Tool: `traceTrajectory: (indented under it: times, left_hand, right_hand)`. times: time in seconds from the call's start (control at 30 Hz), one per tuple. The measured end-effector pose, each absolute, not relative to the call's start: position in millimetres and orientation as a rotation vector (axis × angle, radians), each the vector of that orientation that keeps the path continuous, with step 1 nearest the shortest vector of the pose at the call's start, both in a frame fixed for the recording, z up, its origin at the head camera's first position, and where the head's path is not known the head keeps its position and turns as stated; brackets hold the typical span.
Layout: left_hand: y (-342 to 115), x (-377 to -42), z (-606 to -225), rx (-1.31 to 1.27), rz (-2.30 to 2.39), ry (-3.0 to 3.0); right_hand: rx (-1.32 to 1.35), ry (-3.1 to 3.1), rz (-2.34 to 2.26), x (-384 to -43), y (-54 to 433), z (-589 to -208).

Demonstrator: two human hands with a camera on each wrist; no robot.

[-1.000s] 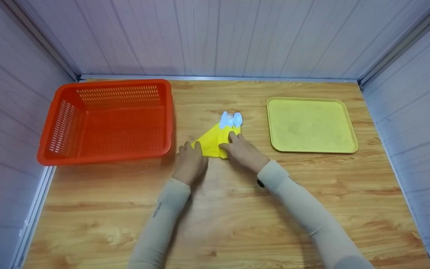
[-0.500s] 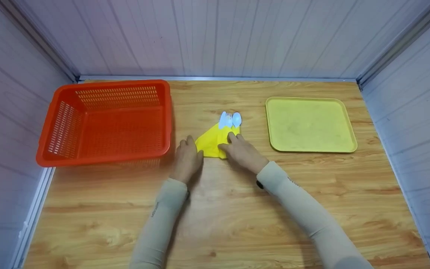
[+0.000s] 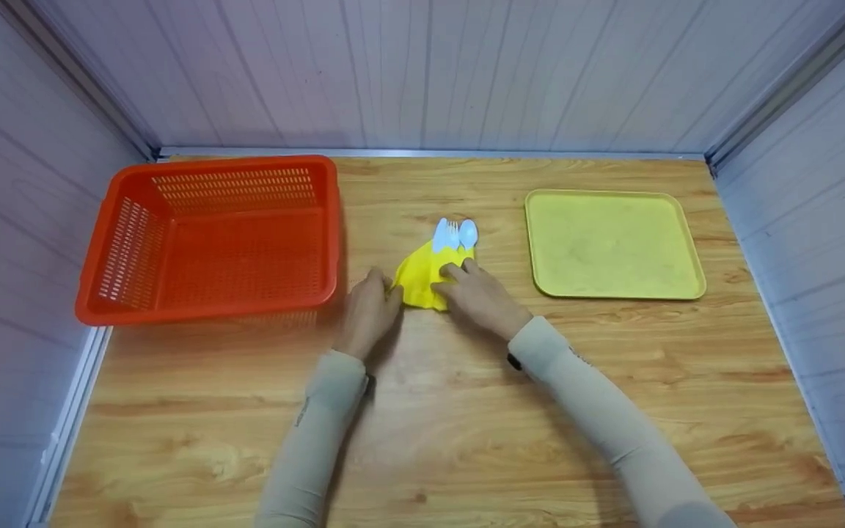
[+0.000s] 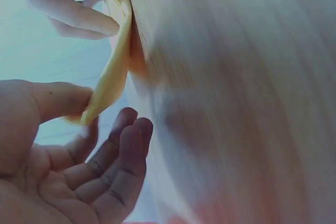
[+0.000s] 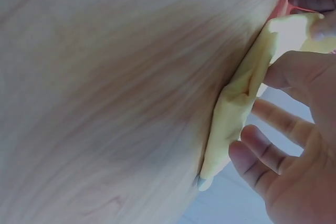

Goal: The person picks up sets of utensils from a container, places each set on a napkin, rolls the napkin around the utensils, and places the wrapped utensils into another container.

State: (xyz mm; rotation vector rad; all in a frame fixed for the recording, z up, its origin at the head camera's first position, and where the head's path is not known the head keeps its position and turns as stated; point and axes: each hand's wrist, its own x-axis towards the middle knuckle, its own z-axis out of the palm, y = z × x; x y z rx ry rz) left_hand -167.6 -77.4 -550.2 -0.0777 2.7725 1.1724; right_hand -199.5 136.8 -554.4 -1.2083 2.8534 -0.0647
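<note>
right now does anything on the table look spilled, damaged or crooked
Nothing looks spilled or damaged. The one uneven spot is the yellow cloth: its left side curves up off the table, where the left hand pinches its edge. The knife, fork and spoon stick out side by side.

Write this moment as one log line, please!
left hand: pinches yellow cloth | right hand: rests on it | knife, fork, spoon: sticking out

Head view: even, soft light; dull sheen on worktop point(image 3: 422, 440), soft shadow beside left sleeve point(image 3: 312, 440). Wrist views: hazy, low contrast, worktop grain smeared. Left wrist: upper left washed out, bluish. Right wrist: glare whitens part of yellow cloth point(image 5: 231, 119).
</note>
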Motion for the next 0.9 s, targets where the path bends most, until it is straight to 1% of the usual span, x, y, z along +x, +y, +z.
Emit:
traceTrajectory:
  times: [0.23, 0.57, 0.7, 0.9]
  left_hand:
    - [-67, -165, -547, -0.094, 1.441, 2.607]
    - [-50, -164, -551, -0.008, 1.481, 2.597]
    - [-42, -162, -552, 0.051, 1.504, 2.639]
    - [-28, -162, -551, 0.149, 1.405, 2.751]
  right_hand:
    - [-1.235, 2.85, -0.098, -201, 141, -556]
    - [-1.229, 2.919, -0.262, -207, 143, -558]
    - [-1.141, 2.883, -0.386, -208, 147, -558]
    - [-1.01, 2.853, -0.558, -208, 153, -559]
